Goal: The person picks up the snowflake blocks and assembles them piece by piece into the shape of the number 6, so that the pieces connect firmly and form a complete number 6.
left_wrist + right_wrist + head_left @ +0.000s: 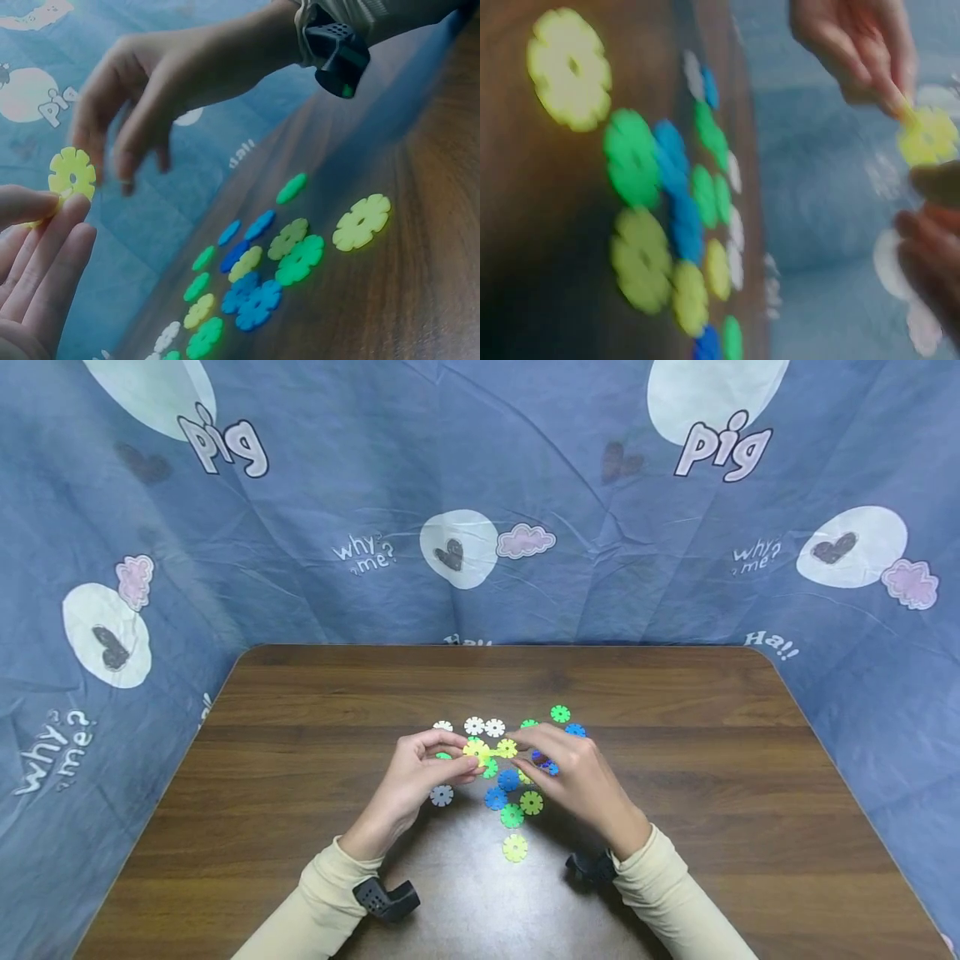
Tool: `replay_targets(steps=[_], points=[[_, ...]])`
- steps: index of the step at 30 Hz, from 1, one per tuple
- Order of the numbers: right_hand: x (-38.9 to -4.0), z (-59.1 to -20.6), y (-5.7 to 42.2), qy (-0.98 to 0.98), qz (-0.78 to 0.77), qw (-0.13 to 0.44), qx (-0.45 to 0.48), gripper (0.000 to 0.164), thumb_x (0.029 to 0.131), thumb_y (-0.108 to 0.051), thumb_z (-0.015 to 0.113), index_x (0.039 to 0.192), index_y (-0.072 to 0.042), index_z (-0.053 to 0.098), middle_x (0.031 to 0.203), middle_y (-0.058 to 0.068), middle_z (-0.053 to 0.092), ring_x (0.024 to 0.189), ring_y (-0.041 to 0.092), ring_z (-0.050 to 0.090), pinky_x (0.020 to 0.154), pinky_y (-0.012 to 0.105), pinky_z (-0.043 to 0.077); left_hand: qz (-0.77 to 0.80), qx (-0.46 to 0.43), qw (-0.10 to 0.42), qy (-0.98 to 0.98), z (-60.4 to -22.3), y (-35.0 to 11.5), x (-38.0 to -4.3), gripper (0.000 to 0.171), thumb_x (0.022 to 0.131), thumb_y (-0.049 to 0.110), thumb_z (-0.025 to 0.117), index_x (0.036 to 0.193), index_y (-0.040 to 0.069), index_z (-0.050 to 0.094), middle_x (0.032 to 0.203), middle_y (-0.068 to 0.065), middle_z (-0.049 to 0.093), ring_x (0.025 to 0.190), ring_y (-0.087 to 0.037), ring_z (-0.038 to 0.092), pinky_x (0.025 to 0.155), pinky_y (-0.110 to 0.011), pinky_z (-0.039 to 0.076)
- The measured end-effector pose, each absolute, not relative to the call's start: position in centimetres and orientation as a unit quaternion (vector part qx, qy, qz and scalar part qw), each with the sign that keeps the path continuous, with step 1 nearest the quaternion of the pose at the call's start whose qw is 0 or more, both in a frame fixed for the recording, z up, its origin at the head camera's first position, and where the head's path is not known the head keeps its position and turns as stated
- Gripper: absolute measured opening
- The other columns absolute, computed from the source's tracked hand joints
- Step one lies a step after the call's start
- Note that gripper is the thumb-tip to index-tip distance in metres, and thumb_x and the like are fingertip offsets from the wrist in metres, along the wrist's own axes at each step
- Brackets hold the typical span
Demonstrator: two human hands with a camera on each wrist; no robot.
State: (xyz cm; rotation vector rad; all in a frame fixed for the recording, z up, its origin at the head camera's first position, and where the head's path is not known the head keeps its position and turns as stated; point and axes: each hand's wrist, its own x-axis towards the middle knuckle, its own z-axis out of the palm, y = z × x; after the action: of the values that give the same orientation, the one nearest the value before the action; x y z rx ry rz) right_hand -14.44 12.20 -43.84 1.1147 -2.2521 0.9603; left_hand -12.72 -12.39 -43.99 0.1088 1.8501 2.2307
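In the head view my left hand (431,772) pinches yellow notched snowflake discs (476,750) between thumb and fingers, above the table. A second yellow disc (507,748) shows to the right, seemingly joined to the first by a yellow piece. The left wrist view has one yellow disc (73,176) standing up from the fingertips of that hand. My right hand (573,768) hovers just right of the discs, thumb and fingers apart. A gap shows between its fingers (127,154) and the disc. The right wrist view is blurred.
Loose snowflake discs lie on the wooden table (300,777) below the hands. Among them are white discs (474,726), a blue disc (496,798), a green disc (512,816) and a yellow disc (514,848) nearest me. A printed blue cloth (480,460) hangs behind the table.
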Motion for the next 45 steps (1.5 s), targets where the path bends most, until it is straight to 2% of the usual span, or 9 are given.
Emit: replay_targets(steps=[5,8,11,21,26,30,34,40,45], points=[[-15.3,-43.3,15.0,-0.899,0.298,0.049,0.318,0.029,0.084,-0.005,0.084,0.11,-0.007,0.074,0.101,0.007,0.077,0.08,0.017,0.074,0.069,0.031,0.062,0.761,0.022,0.115,0.638,-43.9,-12.5,-12.8,0.03,0.09,-0.009,0.071,0.118,-0.013,0.06,0.089,-0.001,0.072,0.078,-0.015,0.078,0.086,-0.05,0.064],[-15.7,-43.7,16.8,-0.924,0.267,-0.052,0.268,0.027,0.083,-0.011,0.086,0.108,-0.007,0.075,0.092,0.003,0.076,0.075,0.011,0.069,0.066,0.026,0.057,0.759,0.017,0.122,0.639,-44.0,-12.3,-12.8,0.032,0.09,-0.007,0.072,0.119,-0.012,0.06,0.091,-0.003,0.07,0.08,-0.015,0.079,0.09,-0.053,0.062],[-15.8,-44.8,17.8,-0.929,0.262,-0.092,0.246,0.027,0.082,-0.016,0.088,0.104,-0.006,0.076,0.083,-0.001,0.073,0.068,0.004,0.062,0.062,0.022,0.053,0.762,0.017,0.125,0.635,-44.2,-12.3,-12.7,0.034,0.09,-0.005,0.073,0.12,-0.012,0.061,0.093,-0.007,0.069,0.082,-0.015,0.079,0.091,-0.055,0.061],[-16.5,-46.5,18.0,-0.927,0.272,-0.084,0.242,0.019,0.086,-0.013,0.084,0.098,-0.006,0.072,0.087,0.002,0.067,0.072,0.006,0.058,0.063,0.022,0.051,0.761,0.01,0.117,0.638,-44.1,-12.7,-12.6,0.028,0.089,-0.008,0.072,0.115,-0.011,0.062,0.088,-0.002,0.074,0.082,-0.018,0.079,0.091,-0.054,0.061],[-16.6,-46.7,18.0,-0.914,0.313,-0.092,0.241,0.02,0.085,-0.007,0.083,0.094,-0.006,0.065,0.081,0.0,0.07,0.072,0.006,0.063,0.063,0.021,0.054,0.758,0.015,0.117,0.642,-44.1,-12.7,-12.7,0.023,0.09,-0.007,0.072,0.111,-0.007,0.064,0.087,-0.001,0.076,0.083,-0.021,0.079,0.09,-0.053,0.062],[-16.5,-46.7,17.5,-0.904,0.337,-0.067,0.257,0.014,0.088,-0.006,0.08,0.092,-0.008,0.066,0.082,0.0,0.073,0.076,0.007,0.069,0.068,0.021,0.059,0.762,0.013,0.112,0.637,-43.9,-12.7,-12.6,0.02,0.089,-0.008,0.072,0.108,-0.005,0.065,0.085,-0.001,0.076,0.081,-0.017,0.079,0.09,-0.052,0.062],[-16.1,-45.8,16.6,-0.874,0.426,-0.058,0.226,0.007,0.091,-0.01,0.079,0.095,-0.008,0.073,0.086,0.004,0.078,0.079,0.014,0.074,0.072,0.024,0.063,0.764,0.011,0.109,0.636,-43.9,-12.8,-12.7,0.021,0.089,-0.009,0.072,0.109,-0.009,0.065,0.083,-0.001,0.075,0.08,-0.014,0.078,0.09,-0.052,0.062],[-15.5,-43.2,14.3,-0.766,0.62,-0.078,0.15,0.017,0.09,-0.014,0.081,0.101,-0.003,0.074,0.091,0.018,0.079,0.082,0.034,0.078,0.073,0.051,0.066,0.759,0.011,0.11,0.642,-43.9,-12.8,-12.8,0.022,0.09,-0.007,0.073,0.11,-0.01,0.065,0.086,-0.003,0.073,0.08,-0.015,0.079,0.089,-0.052,0.062],[-15.2,-42.6,13.2,-0.751,0.633,-0.087,0.168,0.018,0.091,-0.013,0.08,0.102,-0.001,0.074,0.093,0.021,0.079,0.086,0.038,0.078,0.073,0.042,0.067,0.765,0.017,0.105,0.635,-43.8,-12.8,-12.8,0.023,0.089,-0.004,0.076,0.109,-0.008,0.066,0.088,-0.005,0.073,0.081,-0.016,0.078,0.088,-0.051,0.063]])
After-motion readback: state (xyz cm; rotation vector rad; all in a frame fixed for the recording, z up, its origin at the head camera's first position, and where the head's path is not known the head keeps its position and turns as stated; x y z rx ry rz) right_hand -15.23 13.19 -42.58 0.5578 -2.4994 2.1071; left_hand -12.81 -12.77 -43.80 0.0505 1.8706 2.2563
